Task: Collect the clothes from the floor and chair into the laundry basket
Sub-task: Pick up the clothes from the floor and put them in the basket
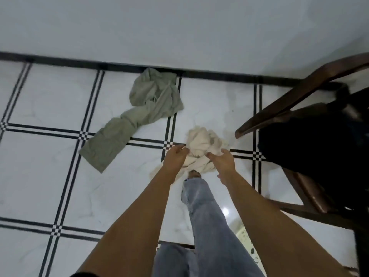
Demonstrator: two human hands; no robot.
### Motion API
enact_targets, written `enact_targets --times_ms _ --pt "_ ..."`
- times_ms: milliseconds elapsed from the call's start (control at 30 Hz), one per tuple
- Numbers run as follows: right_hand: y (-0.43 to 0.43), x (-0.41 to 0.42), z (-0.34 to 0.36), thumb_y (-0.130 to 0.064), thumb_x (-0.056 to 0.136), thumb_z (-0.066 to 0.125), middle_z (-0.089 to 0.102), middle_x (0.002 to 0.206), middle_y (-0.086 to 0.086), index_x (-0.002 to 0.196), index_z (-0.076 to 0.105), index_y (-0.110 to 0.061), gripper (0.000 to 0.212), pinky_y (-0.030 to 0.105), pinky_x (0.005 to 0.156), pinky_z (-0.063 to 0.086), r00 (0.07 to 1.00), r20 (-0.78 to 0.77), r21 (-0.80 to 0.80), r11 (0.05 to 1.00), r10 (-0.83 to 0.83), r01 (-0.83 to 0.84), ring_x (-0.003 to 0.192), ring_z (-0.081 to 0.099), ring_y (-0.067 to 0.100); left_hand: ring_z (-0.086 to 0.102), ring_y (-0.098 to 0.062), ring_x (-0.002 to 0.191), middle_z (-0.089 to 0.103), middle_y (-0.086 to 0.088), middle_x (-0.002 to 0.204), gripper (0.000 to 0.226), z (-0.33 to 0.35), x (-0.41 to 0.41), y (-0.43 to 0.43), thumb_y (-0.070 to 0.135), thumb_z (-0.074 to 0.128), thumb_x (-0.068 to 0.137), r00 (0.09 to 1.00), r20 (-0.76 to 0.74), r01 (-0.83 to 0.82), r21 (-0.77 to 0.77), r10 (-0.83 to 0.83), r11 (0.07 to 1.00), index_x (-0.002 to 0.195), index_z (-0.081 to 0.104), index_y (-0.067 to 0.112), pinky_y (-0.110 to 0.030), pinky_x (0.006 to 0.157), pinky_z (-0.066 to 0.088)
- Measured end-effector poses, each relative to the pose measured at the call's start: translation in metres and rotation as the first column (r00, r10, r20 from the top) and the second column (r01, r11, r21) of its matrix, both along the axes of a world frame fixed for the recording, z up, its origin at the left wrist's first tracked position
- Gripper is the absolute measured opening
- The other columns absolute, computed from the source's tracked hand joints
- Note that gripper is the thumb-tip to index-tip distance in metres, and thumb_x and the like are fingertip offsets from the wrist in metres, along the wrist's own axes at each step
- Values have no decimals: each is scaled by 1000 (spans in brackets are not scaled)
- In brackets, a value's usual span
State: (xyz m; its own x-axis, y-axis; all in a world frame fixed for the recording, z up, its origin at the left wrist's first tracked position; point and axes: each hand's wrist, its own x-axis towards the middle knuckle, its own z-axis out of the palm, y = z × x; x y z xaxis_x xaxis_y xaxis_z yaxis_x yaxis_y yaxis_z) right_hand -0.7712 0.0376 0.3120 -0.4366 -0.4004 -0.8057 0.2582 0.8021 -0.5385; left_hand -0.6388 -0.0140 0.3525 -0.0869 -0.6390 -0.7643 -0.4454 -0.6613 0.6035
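Observation:
A crumpled cream garment [201,144] lies on the white tiled floor in front of my feet. My left hand [174,157] touches its left side with the fingers curled into the cloth. My right hand [223,159] is at its right side, thumb against the fabric and fingers spread. A green pair of trousers [137,114] sprawls on the floor further out, up against the wall's black skirting. Black clothing [311,136] is draped over the seat of a dark wooden chair [289,96] at the right. No laundry basket is in view.
A white wall [179,27] with black skirting closes off the far side. My leg in blue jeans [205,216] stands just behind the cream garment. A pale patterned object [247,242] shows low down beside my right forearm.

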Motion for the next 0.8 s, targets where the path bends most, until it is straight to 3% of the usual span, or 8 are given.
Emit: enact_targets --times_ms 133,267,333,400,500,600,667,800 --pt "-73 -12 -135 -36 78 73 37 149 12 149 22 -16 90 48 106 40 999 -16 146 988 -48 50 133 41 33 50 -23 123 53 -7 136 42 -133 -27 -78 24 50 94 996 66 47 94 -53 994 134 52 11 -30 102 38" --pt "-116 -22 -270 -42 76 74 30 152 15 151 10 -24 100 47 110 35 997 -74 274 961 -24 44 136 35 37 57 -25 116 57 -11 133 50 -273 -45 -122 34 53 85 994 50 87 182 -98 979 130 56 13 -40 107 42" --pt "-122 -23 -324 -48 74 73 17 156 15 151 7 -31 103 49 112 28 997 -80 329 943 -20 45 140 26 40 62 -25 107 58 -13 132 59 -339 -47 -130 41 54 75 995 38 85 249 -98 965 126 58 13 -45 103 47" --pt "-122 -23 -380 -55 74 70 1 159 15 151 4 -35 104 51 115 20 995 -92 378 922 -50 81 144 12 42 59 -24 108 55 -12 135 54 -403 -50 -134 37 56 79 998 35 32 317 -45 948 129 56 16 -44 98 51" --pt "-119 -20 -432 -62 68 70 -2 159 18 149 1 -42 108 49 115 25 992 -100 377 920 -75 107 144 15 41 54 -28 119 51 -7 137 43 -455 -54 -135 32 52 88 998 34 -56 337 47 940 130 53 24 -46 95 52" --pt "-124 -14 -465 -59 70 71 -3 158 19 148 -2 -41 108 47 115 26 989 -138 377 921 -49 98 144 16 38 53 -30 120 51 -7 135 46 -493 -57 -133 35 53 83 993 30 -121 367 118 922 128 55 26 -48 95 51" --pt "-127 -10 -478 -59 72 69 -2 157 21 149 -3 -40 107 48 113 26 977 -209 399 910 -30 114 144 16 38 53 -29 123 54 -6 136 54 -506 -57 -130 40 50 77 996 34 -84 322 78 943 129 54 27 -47 103 46" --pt "-120 -8 -495 -51 77 67 22 150 21 149 14 -36 90 43 109 31 938 -330 344 911 -109 227 135 33 38 50 -21 126 52 -5 139 45 -515 -56 -129 31 46 93 1000 8 9 228 -11 974 135 51 17 -35 107 40"
